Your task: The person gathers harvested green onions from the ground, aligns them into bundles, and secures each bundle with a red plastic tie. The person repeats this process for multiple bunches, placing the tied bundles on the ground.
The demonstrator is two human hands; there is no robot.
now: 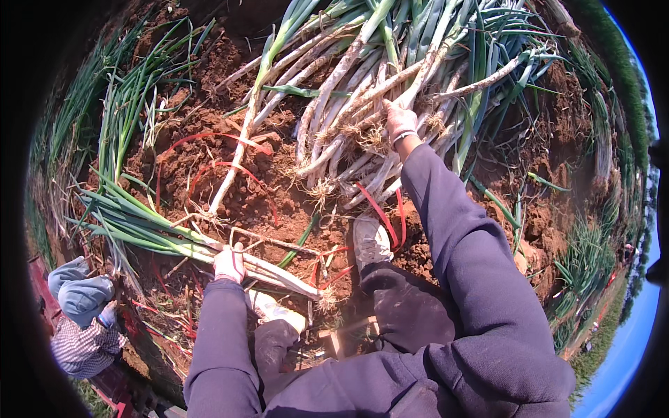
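My left hand (230, 265), in a pale glove, is closed around a small bunch of long green onions (272, 273), their green tops pointing left and their roots right. Ahead and to the right lies a big heap of green onions (348, 104) with soil-stained white stems and shaggy roots. At the near edge of that heap, my right hand (401, 122), also gloved, has its fingers bent around the white stem of one green onion. Its fingertips are partly hidden. A single long green onion (240, 153) slants across the soil between the two hands.
Red strips (380, 212) lie loose on the clumpy reddish soil (279, 174). My shoe (371, 242) stands just short of the heap. More green onions (125, 118) lie at the far left. Another person in a checked top (83, 345) bends at the lower left, near a red frame.
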